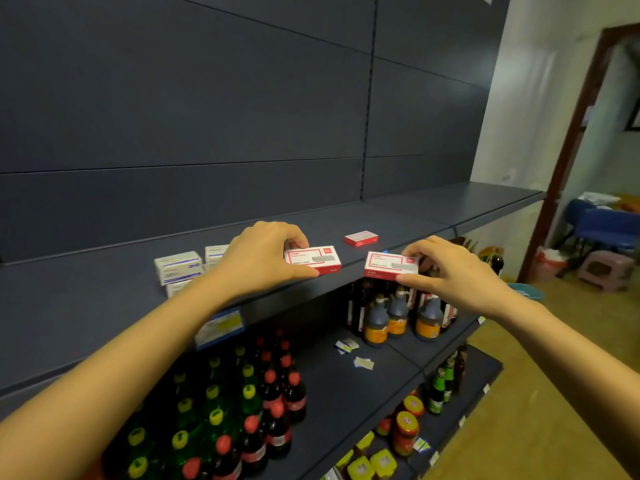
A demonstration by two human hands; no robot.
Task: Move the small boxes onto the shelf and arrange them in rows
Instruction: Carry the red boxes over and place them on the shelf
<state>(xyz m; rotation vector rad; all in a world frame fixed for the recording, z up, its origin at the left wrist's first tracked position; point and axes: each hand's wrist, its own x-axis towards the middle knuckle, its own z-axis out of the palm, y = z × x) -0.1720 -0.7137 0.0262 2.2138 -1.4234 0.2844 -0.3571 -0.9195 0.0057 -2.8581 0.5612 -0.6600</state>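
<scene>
I see the first box [312, 259] at the shelf [86, 299] front; second box [390, 266] just right. Behind them lies the third box [361, 238].

Showing matt, smooth painted metal on the dark blue shelf [433, 209] and back panel [207, 98]. Looking like smooth printed cardboard, faintly sheeny, on the red-and-white boxes [311, 259]. Glinting glossy on the soda bottles [294, 398] with plastic caps; appearing as pale wood-look on the floor [554, 393].

bare shelf [433, 209] right, white boxes [178, 266] left
</scene>
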